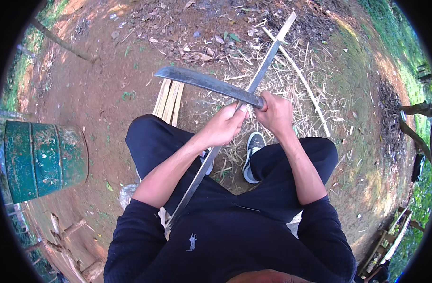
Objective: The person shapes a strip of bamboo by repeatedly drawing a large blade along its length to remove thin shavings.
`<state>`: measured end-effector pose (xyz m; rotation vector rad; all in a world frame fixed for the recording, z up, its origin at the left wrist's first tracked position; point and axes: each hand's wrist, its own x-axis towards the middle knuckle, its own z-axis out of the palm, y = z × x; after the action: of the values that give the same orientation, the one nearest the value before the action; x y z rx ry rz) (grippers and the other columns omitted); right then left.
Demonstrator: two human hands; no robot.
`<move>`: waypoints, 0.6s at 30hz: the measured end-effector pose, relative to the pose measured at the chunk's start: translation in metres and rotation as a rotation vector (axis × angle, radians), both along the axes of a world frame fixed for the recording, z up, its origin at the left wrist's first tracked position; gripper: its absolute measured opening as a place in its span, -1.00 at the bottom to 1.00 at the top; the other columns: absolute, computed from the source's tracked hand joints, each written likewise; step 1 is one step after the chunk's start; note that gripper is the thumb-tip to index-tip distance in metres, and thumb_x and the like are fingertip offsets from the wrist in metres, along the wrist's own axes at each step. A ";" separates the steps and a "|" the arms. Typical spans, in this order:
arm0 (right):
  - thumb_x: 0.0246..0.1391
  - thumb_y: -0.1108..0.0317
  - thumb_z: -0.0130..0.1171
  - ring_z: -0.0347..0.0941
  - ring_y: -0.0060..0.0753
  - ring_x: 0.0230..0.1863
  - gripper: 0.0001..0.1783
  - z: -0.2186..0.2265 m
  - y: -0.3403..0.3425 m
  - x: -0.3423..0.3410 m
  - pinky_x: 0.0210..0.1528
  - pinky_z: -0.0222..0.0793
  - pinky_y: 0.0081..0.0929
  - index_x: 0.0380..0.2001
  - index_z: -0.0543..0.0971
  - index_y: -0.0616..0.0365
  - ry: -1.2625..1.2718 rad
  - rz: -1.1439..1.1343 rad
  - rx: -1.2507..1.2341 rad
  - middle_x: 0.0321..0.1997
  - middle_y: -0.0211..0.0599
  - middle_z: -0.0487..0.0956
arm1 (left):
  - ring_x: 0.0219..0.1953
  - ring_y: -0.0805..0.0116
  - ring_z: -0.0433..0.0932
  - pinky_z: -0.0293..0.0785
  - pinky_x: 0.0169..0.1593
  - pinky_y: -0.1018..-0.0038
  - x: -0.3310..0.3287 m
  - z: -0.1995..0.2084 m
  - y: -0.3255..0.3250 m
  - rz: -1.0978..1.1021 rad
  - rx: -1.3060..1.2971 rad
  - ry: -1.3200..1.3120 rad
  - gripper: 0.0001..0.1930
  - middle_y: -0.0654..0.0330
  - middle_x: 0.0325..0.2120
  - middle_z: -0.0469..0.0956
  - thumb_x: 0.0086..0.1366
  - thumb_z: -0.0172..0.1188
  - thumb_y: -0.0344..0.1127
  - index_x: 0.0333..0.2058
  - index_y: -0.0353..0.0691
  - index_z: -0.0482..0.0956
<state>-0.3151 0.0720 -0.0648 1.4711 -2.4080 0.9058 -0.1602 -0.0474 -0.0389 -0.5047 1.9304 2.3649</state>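
My right hand (276,112) is wrapped round the handle of a machete (197,79). Its broad grey blade points left and crosses a long bamboo strip (264,68) just past the handle. The strip slants from the ground ahead, between my knees, back to my left side; its far end is pale and the rest greyish. Close to the crossing, my left hand (223,125) grips the strip, with the thumb near the blade. Whether the edge is biting into the strip cannot be made out.
Pale curled shavings (287,94) litter the soil ahead, with a thin pale stick (304,81) across them. Several split strips (169,101) lie beyond my left knee. A green metal drum (46,160) stands at left; a wooden frame (386,240) is at lower right.
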 end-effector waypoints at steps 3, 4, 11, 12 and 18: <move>-0.10 0.29 0.26 0.51 0.04 -0.63 -0.79 0.010 -0.002 -0.001 -0.56 0.39 -0.09 -0.56 0.45 0.12 -0.063 0.001 -0.021 -0.69 -0.14 0.50 | -0.78 0.72 0.03 -0.01 -0.77 0.62 -0.004 0.010 -0.001 0.007 -0.015 -0.033 -0.60 0.52 -0.70 0.06 0.56 -0.26 0.03 -0.21 -0.21 0.33; -0.10 0.29 0.26 0.51 0.05 -0.62 -0.79 0.013 -0.003 -0.002 -0.55 0.39 -0.09 -0.57 0.45 0.12 -0.089 0.003 -0.028 -0.69 -0.13 0.50 | -0.79 0.72 0.04 0.00 -0.77 0.62 -0.006 0.012 -0.001 0.015 -0.035 -0.014 -0.60 0.52 -0.70 0.07 0.56 -0.26 0.03 -0.22 -0.21 0.33; -0.08 0.26 0.31 0.48 0.06 -0.64 -0.73 0.028 -0.003 -0.012 -0.55 0.35 -0.09 -0.63 0.44 0.14 -0.077 -0.030 0.008 -0.71 -0.10 0.47 | -0.79 0.68 0.11 0.03 -0.77 0.58 -0.020 0.013 0.001 0.048 -0.240 0.082 -0.59 0.48 -0.70 0.15 0.55 -0.22 0.03 -0.25 -0.22 0.33; -0.09 0.27 0.28 0.49 0.06 -0.63 -0.75 0.030 -0.002 -0.013 -0.55 0.37 -0.07 -0.62 0.45 0.13 -0.069 -0.030 0.008 -0.71 -0.10 0.49 | -0.78 0.68 0.12 0.04 -0.76 0.58 -0.022 0.014 0.002 0.055 -0.276 0.099 -0.59 0.48 -0.70 0.16 0.55 -0.21 0.03 -0.25 -0.22 0.33; -0.14 0.30 0.24 0.50 0.08 -0.62 -0.80 0.035 -0.006 -0.026 -0.55 0.37 -0.04 -0.62 0.44 0.13 -0.012 -0.013 -0.079 -0.71 -0.09 0.49 | -0.66 0.66 0.20 0.17 -0.59 0.56 -0.035 0.016 0.002 0.087 -0.424 0.195 -0.65 0.44 -0.66 0.20 0.56 -0.19 -0.04 -0.26 -0.21 0.35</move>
<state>-0.3412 0.0660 -0.0301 1.4241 -2.3591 0.9973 -0.1957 -0.0458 -0.0225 -0.3925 2.5678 2.1171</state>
